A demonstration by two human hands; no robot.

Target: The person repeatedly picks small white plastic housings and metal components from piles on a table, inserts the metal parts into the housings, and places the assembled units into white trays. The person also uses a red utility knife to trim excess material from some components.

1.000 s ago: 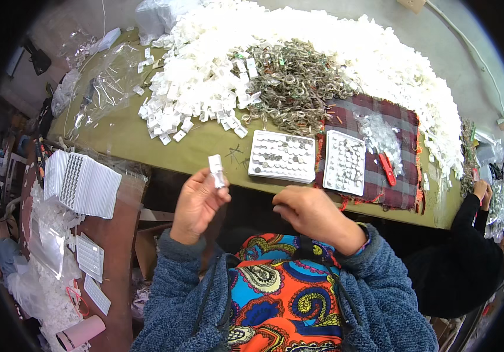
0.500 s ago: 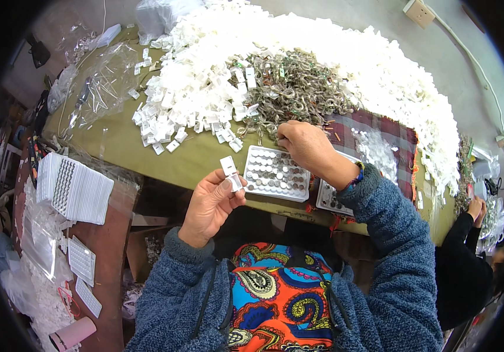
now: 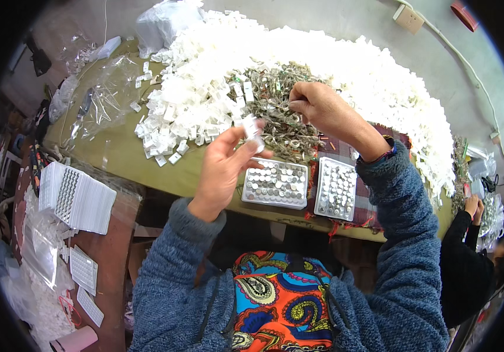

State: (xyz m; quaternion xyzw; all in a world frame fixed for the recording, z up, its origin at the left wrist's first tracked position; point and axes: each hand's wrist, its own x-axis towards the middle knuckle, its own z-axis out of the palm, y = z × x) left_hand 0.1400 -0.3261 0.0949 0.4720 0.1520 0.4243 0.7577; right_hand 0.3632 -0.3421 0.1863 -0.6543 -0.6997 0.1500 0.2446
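My left hand (image 3: 219,167) grips a small white plastic case (image 3: 252,132) between thumb and fingers, blurred by motion. My right hand (image 3: 328,111) hovers with pinched fingers over a heap of tangled greyish wire pieces (image 3: 272,126); what the fingertips hold, if anything, is too small to make out. Below the heap, a white tray (image 3: 273,204) carries rows of round silvery and white discs. A second white tray (image 3: 335,216) beside it holds small round metal parts. A large mound of white plastic cases (image 3: 190,97) surrounds the wire heap.
A checked cloth (image 3: 367,202) lies under the right tray. Clear plastic bags (image 3: 108,88) are at the far left. Stacked white trays (image 3: 87,202) and a pink cylinder (image 3: 74,340) sit on a brown side table (image 3: 108,264). At the right edge, another person's hands (image 3: 474,206) are at work.
My left hand has moved up and to the right with the white case, toward the wire heap. My right hand has risen up and to the right, away from the trays, uncovering the right tray.
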